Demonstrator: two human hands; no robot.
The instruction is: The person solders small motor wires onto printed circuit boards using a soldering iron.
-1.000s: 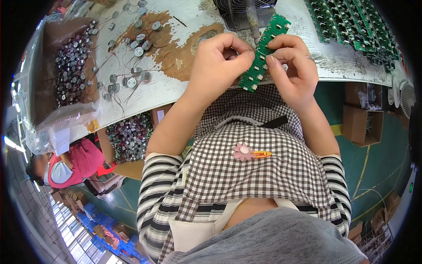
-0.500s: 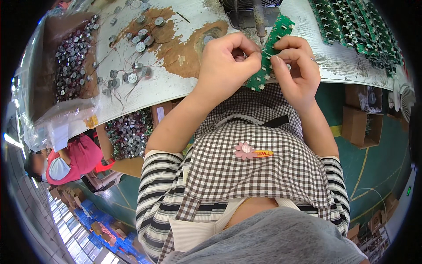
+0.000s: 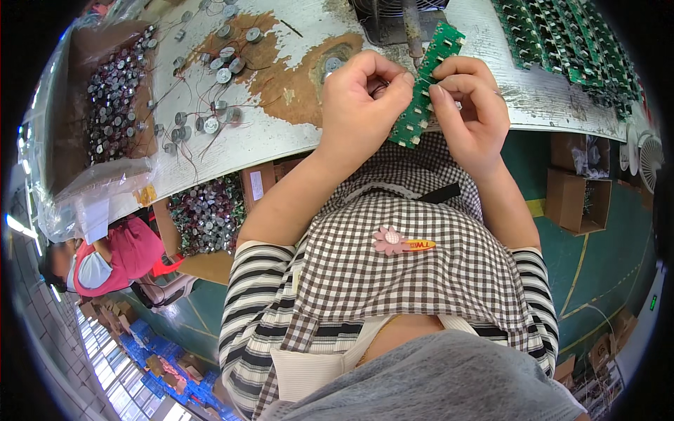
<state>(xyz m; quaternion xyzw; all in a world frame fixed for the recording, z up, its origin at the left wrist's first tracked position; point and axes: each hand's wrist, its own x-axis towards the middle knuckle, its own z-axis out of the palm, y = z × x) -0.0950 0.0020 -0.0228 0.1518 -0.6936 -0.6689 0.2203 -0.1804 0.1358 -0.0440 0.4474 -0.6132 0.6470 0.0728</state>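
Note:
A long green circuit board [image 3: 414, 116] with small white parts is tilted above the table's front edge. My right hand [image 3: 474, 112] pinches it along its right edge between thumb and fingers. My left hand [image 3: 365, 102] is closed at the board's left edge, thumb against forefinger. Inside its curled fingers a bit of a small part with thin reddish wires shows, mostly hidden. A soldering iron [image 3: 413, 31] points down from the top, its tip close to the board's left edge, between my hands.
Loose round metal parts [image 3: 225, 74] with thin wires lie at left, beside a plastic-lined box [image 3: 62, 105] full of them. Another full carton [image 3: 203, 262] sits below the table. Stacked green boards [image 3: 562, 49] stand at right. A fan [image 3: 393, 8] is behind the iron. A person [image 3: 116, 256] sits far left.
The circuit board has shifted slightly left and turned a little more upright. My left hand has edged left and up, its thumb tip now beside the board's edge. My right hand keeps its hold.

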